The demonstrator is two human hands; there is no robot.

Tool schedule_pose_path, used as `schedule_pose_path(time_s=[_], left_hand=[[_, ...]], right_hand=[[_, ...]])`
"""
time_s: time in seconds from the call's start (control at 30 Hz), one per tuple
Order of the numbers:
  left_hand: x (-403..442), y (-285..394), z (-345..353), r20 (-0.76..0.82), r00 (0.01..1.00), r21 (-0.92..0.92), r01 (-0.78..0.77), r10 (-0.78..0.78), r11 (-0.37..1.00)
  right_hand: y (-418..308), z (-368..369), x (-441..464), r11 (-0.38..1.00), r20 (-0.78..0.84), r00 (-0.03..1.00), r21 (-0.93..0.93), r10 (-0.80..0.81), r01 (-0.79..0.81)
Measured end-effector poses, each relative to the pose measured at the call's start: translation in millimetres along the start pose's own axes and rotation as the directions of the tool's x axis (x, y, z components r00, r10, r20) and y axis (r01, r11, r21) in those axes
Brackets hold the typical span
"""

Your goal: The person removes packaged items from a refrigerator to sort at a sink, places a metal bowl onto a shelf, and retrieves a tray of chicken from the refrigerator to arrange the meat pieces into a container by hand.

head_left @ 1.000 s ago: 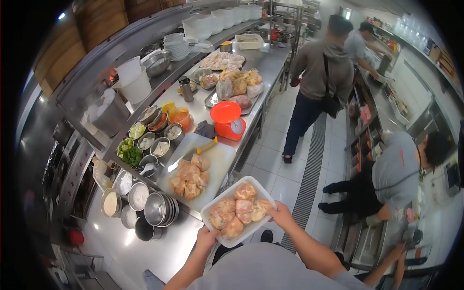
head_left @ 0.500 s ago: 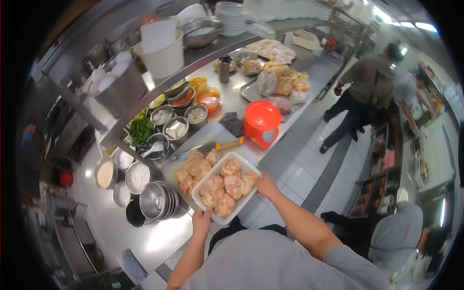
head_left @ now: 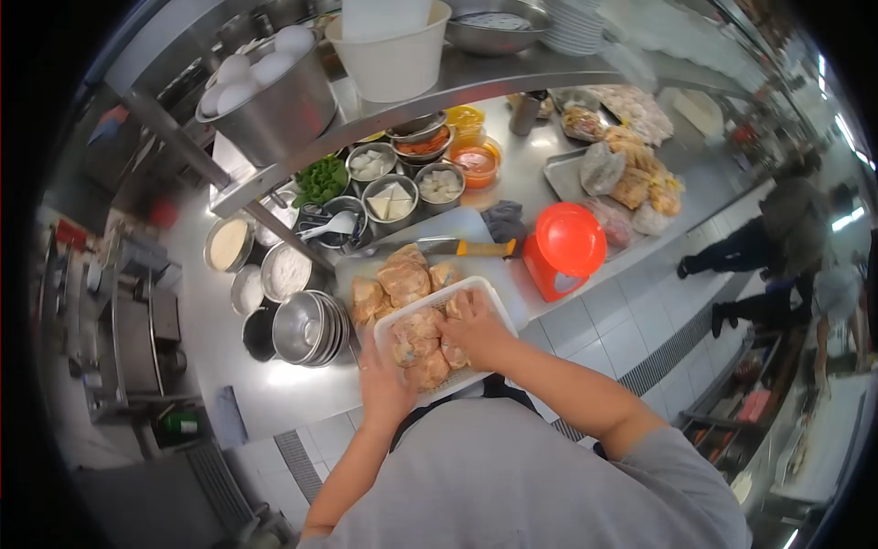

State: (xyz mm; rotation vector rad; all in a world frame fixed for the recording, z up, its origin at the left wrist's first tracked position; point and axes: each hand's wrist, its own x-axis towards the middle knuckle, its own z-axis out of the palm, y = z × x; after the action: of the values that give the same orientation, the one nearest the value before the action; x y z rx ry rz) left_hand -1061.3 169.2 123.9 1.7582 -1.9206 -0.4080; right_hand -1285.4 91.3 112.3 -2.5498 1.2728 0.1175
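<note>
A white plastic basket [head_left: 498, 288] of raw chicken pieces [head_left: 419, 328] rests at the front edge of the counter, overlapping a cutting board [head_left: 462, 224]. My right hand [head_left: 482, 331] reaches over its right side, fingers spread on the chicken inside. At the left rim lies my left hand [head_left: 384, 389], its fingers stretched out and apart along the basket's side. More raw chicken [head_left: 400, 274] is heaped on the board just behind. A knife with a yellow handle [head_left: 487, 249] lies across the board beyond that heap.
An orange-red scale [head_left: 569, 242] stands right of the board. Stacked metal bowls [head_left: 309, 328] sit at the left, with bowls of ingredients [head_left: 390, 199] behind. Overhead, a steel shelf [head_left: 384, 114] holds a pot of eggs [head_left: 274, 101]. Bagged meat [head_left: 631, 174] lies far right; people stand beyond.
The basket has gone from being held up by its sides to resting on the counter. My right hand has moved from its rim onto the chicken; my left fingers have opened. The view has shifted.
</note>
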Motion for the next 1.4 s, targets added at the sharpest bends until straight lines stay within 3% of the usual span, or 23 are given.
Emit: schedule_pose_path(time_s=[0.03,0.07,0.13,0.17,0.23,0.37,0.47,0.57,0.63,0.77,0.83,0.87,0.93,1.03,1.1,1.17,1.2,1.27,1.37,1.4], left_hand=[[5,12,-4,0.189,0.976,-0.039,-0.105,0.111,0.994],[5,16,2,0.181,0.98,-0.026,-0.078,0.081,0.997],[13,20,25,0.332,0.937,0.172,-0.171,0.106,0.97],[15,23,36,0.325,0.942,0.181,-0.147,0.082,0.972],[21,31,51,0.245,0.967,0.416,-0.172,0.072,0.893],[30,28,56,0.286,0.958,0.446,-0.106,-0.029,0.888],[32,21,63,0.226,0.973,0.373,-0.043,-0.046,0.927],[38,15,61,0.212,0.977,0.308,-0.048,-0.02,0.95],[39,11,55,0.165,0.986,0.227,-0.072,0.034,0.971],[44,5,40,0.137,0.99,0.028,-0.045,0.04,0.999],[50,5,27,0.072,0.997,-0.222,0.046,-0.03,0.974],[52,3,24,0.072,0.997,-0.224,0.041,-0.026,0.974],[61,3,18,0.051,0.987,-0.411,0.16,-0.152,0.898],[94,15,6,-0.056,0.993,-0.542,0.061,-0.109,0.838],[130,25,10,-0.01,0.984,-0.533,0.146,-0.178,0.834],[174,26,26,0.027,0.978,-0.516,0.19,-0.205,0.836],[197,24,42,0.052,0.975,-0.557,0.209,-0.217,0.804],[236,19,77,0.098,0.951,-0.525,0.299,-0.293,0.797],[264,-4,145,0.065,0.925,-0.559,0.345,-0.375,0.754],[261,6,134,0.173,0.92,-0.553,0.387,-0.353,0.738]], right_hand=[[-1,4,5,0.994,0.024,0.999,-0.106,0.03,-0.027],[0,9,4,0.995,0.032,0.999,-0.102,0.0,0.004],[7,13,4,0.995,-0.059,0.998,-0.098,-0.037,0.031],[9,16,6,0.994,-0.052,0.997,-0.096,-0.062,0.057],[9,18,6,0.999,-0.097,0.994,-0.009,-0.053,0.053],[13,23,7,0.987,-0.07,0.994,-0.141,-0.086,0.076],[14,26,1,0.969,-0.159,0.974,-0.211,-0.163,0.127],[23,32,16,0.991,-0.23,0.964,-0.05,-0.134,0.126],[32,32,26,0.973,-0.122,0.984,0.171,-0.133,0.153],[38,3,31,0.962,-0.188,0.969,0.192,-0.158,0.194],[34,-43,25,0.815,0.021,1.0,0.579,-0.014,-0.001],[38,-40,26,0.816,0.019,1.0,0.578,-0.01,-0.003],[46,-38,30,0.682,-0.215,0.956,0.731,0.2,0.021],[67,-70,34,0.728,-0.291,0.918,0.686,0.269,0.004],[97,-81,63,0.663,-0.253,0.906,0.748,0.34,-0.04],[112,-96,86,0.855,-0.432,0.815,0.5,0.386,-0.14],[125,-95,105,0.855,-0.432,0.814,0.499,0.389,-0.144],[152,-79,142,0.803,-0.362,0.727,0.387,0.584,-0.452],[161,-82,150,0.739,-0.308,0.69,0.45,0.655,-0.501],[157,-88,147,0.738,-0.306,0.689,0.449,0.657,-0.504]])
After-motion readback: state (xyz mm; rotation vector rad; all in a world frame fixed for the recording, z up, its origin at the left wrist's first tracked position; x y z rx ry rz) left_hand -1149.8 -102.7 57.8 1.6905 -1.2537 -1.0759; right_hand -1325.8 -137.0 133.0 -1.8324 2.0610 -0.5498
